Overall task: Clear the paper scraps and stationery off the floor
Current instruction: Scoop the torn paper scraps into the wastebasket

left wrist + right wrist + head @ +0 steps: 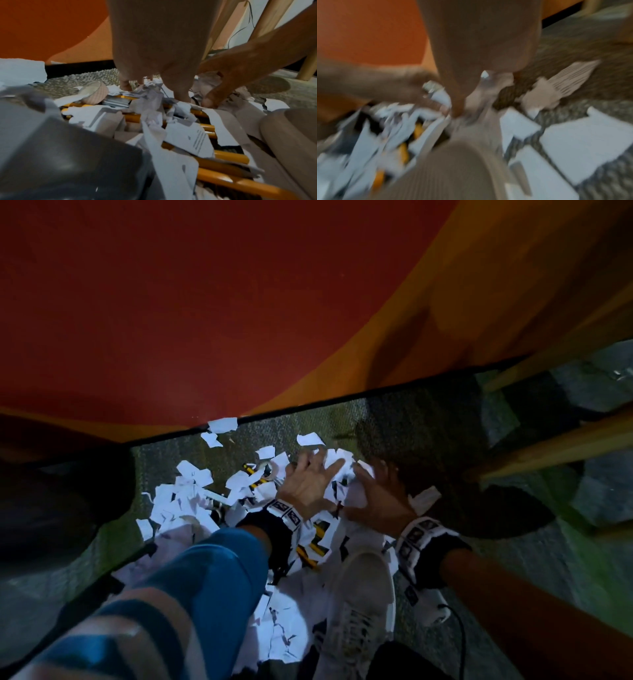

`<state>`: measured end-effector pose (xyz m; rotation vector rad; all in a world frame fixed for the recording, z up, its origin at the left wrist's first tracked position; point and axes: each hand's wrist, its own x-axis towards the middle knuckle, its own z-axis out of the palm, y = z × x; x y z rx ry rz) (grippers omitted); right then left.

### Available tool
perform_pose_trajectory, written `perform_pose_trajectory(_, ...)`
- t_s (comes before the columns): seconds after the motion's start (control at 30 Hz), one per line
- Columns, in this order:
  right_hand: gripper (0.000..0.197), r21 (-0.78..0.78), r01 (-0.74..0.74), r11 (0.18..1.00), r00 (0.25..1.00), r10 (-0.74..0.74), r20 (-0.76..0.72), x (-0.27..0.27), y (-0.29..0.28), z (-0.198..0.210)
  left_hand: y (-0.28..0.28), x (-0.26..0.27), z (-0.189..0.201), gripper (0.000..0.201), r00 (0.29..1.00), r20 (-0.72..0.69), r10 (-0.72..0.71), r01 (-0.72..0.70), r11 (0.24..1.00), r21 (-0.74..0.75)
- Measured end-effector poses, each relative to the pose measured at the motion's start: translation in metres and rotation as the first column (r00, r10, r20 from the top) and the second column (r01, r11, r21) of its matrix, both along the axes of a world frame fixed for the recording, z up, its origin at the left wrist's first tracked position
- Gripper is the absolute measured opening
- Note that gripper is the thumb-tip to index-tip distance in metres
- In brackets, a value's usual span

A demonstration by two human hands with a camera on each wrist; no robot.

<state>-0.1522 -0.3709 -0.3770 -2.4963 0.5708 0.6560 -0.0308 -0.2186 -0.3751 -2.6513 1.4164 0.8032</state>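
Torn white paper scraps (185, 501) lie in a heap on the carpet by the wall, mixed with yellow pencils (255, 474) and a tape roll (270, 469). My left hand (315, 467) has spread fingers pressing down on a crumpled wad of scraps (337, 474). My right hand (370, 477) curls round the same wad from the other side. In the left wrist view the left fingertips (181, 97) touch the crumpled paper (150, 92) and the right hand (211, 88) cups it; pencils (228, 155) and the tape roll (96, 93) lie beneath. The right wrist view is blurred.
A red and orange wall (205, 302) with a black skirting (342, 402) stands just behind the heap. Wooden furniture legs (555, 446) stand at the right. My white shoe (359, 594) and blue-jeaned knee (212, 577) sit among the scraps. A printed sheet (570, 75) lies further right.
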Motion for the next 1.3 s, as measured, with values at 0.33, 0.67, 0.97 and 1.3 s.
perform_pose_trajectory(0.33,0.025,0.217,-0.011,0.976,0.933,-0.069,0.355,0.013,0.011,-0.017,0.015,0.003,-0.004,0.028,0.957,-0.198,0.214,-0.271,0.902,-0.336)
perform_pose_trajectory(0.67,0.077,0.236,0.016,0.972,0.997,-0.034,0.072,0.050,-0.003,0.002,0.041,0.023,0.015,0.024,0.826,-0.366,0.430,-0.562,0.683,-0.467)
perform_pose_trajectory(0.97,0.028,0.190,0.000,0.982,0.998,-0.010,0.055,0.064,0.034,0.026,0.066,0.028,0.056,0.033,0.771,-0.453,0.449,-0.637,0.570,-0.519)
perform_pose_trajectory(1.3,0.015,0.421,0.021,0.907,0.939,-0.162,0.302,0.103,0.054,0.175,0.154,0.048,0.173,0.025,0.697,-0.578,0.425,-0.717,0.383,-0.583)
